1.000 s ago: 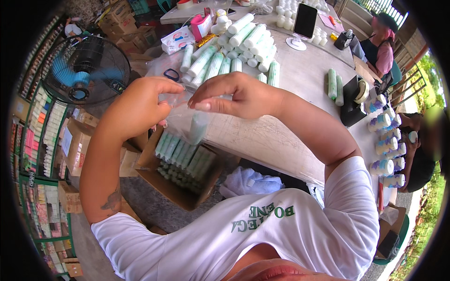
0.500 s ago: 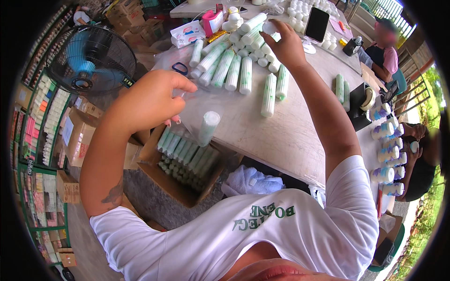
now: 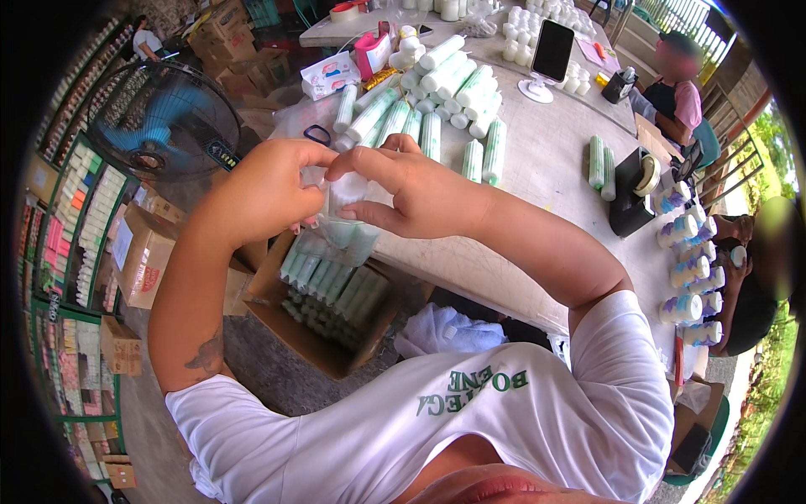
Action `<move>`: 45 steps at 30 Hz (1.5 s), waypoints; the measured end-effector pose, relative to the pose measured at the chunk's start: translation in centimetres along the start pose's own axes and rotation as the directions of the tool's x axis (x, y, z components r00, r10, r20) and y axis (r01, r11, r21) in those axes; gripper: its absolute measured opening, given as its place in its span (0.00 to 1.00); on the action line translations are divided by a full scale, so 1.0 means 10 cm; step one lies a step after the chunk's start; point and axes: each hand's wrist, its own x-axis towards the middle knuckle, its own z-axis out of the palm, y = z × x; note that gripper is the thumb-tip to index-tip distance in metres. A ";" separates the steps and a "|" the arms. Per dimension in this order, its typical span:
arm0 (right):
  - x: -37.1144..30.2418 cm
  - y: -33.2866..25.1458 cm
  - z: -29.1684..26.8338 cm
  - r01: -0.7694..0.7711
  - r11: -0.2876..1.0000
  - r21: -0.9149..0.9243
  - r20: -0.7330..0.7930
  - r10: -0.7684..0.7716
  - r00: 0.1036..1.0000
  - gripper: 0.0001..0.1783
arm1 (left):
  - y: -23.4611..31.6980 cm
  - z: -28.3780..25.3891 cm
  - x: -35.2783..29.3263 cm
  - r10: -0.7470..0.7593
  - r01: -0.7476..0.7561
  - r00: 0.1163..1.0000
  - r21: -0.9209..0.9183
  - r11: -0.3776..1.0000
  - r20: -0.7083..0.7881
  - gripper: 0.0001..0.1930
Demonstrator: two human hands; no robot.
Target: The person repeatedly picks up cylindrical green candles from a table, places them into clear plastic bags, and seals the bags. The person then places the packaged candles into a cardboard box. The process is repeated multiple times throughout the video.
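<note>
Just above the near left table edge, my two hands meet. My right hand point(image 3: 407, 191) is closed, thumb and fingers round a small white round jar point(image 3: 346, 190). Beside it my left hand point(image 3: 281, 186) pinches the top of a clear plastic sleeve point(image 3: 359, 238), which hangs down with whitish contents at its lower end. The fingertips of the left hand are partly hidden. Below the sleeve is a cardboard box point(image 3: 340, 363) holding several filled green-and-white sleeves point(image 3: 323, 273). More wrapped rolls point(image 3: 374, 118) lie piled on the table beyond my hands.
A phone on a stand point(image 3: 552, 50), a black tape dispenser point(image 3: 634, 197) and purple-and-white bottles point(image 3: 690, 270) stand on the table point(image 3: 512, 244). A fan point(image 3: 164, 118) is at left. A bundled white towel point(image 3: 449, 329) lies below the table edge. Other people sit at right.
My right hand has come from the pile at the back to my left hand, bringing the white jar to the sleeve's top. The left hand has stayed nearly in place.
</note>
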 end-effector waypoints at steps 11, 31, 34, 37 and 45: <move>0.28 0.53 -0.71 -0.305 0.580 0.755 0.349 0.039 0.936 0.13 | -0.16 0.06 -0.05 0.018 -0.018 1.000 -0.052 0.998 -0.015 0.22; 0.03 0.93 -1.35 -0.137 0.936 0.323 -0.658 0.326 0.679 0.15 | -0.09 0.13 -0.19 0.133 -0.132 0.991 -0.037 0.991 0.005 0.22; -0.49 0.15 -1.57 0.105 0.794 0.599 -0.450 0.226 0.864 0.17 | 0.06 0.14 -0.21 0.030 -0.029 0.999 -0.025 0.999 0.028 0.22; -0.62 -0.58 -1.41 0.042 0.827 0.560 -0.330 0.176 0.928 0.19 | 0.35 0.17 -0.28 0.037 -0.038 0.999 0.025 0.999 0.032 0.21; -0.68 -1.04 -1.06 -0.237 0.904 0.357 -0.404 0.378 0.833 0.21 | 1.19 0.37 -0.11 0.300 -0.303 0.952 0.051 0.952 0.061 0.19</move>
